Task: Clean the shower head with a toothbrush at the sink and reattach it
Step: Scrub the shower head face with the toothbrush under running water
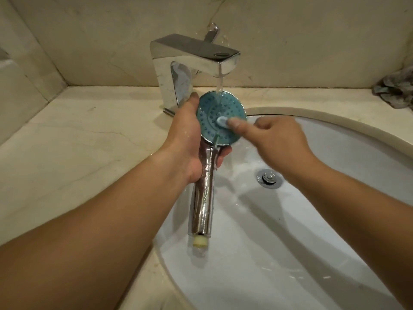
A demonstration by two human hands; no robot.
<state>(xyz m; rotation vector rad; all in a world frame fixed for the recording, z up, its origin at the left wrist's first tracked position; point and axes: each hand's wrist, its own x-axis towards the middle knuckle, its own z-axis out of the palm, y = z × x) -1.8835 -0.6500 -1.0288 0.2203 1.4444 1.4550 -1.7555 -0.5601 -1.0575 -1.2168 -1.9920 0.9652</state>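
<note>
Shower head (214, 117): face up under faucet (190, 63) stream, rinsing nozzles; left hand (190, 139) grasps handle neck; right hand (277, 135) pinches toothbrush (222, 121), scrubbing centre over sink (335, 220).

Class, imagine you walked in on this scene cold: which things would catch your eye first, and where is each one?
The round blue face of the shower head, held up under the running tap at the back of the sink. The left hand grips its chrome handle, while the right hand presses a toothbrush to the middle of the face. A crumpled cloth lies on the counter, far right.
</note>
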